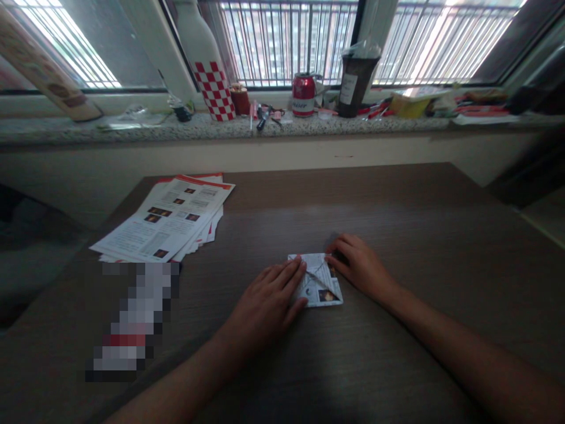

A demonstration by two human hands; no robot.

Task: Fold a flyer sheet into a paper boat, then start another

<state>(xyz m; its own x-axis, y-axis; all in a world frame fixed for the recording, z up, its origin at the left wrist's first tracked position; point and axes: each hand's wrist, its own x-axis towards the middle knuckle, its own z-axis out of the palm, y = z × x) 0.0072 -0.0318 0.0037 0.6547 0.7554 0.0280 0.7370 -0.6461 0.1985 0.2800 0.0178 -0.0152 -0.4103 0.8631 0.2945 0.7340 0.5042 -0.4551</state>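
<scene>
A small folded sheet of printed paper [325, 290] lies on the table in front of me, with creased flaps and a small dark picture near its lower right corner. My left hand [276, 288] rests flat across its left part, fingers stretched out, covering that side. At the upper right corner of the paper, my right hand [353, 256] has its fingers curled, with thumb and fingertips closed on the edge.
On the brown table [419, 235], a stack of printed sheets [172, 218] lies at the far left. Nearer is a pixelated patch [132, 324]. Behind, the windowsill [145, 135] bears a checkered bottle [214, 82], a red can [303, 94], a dark cup [356, 82] and clutter.
</scene>
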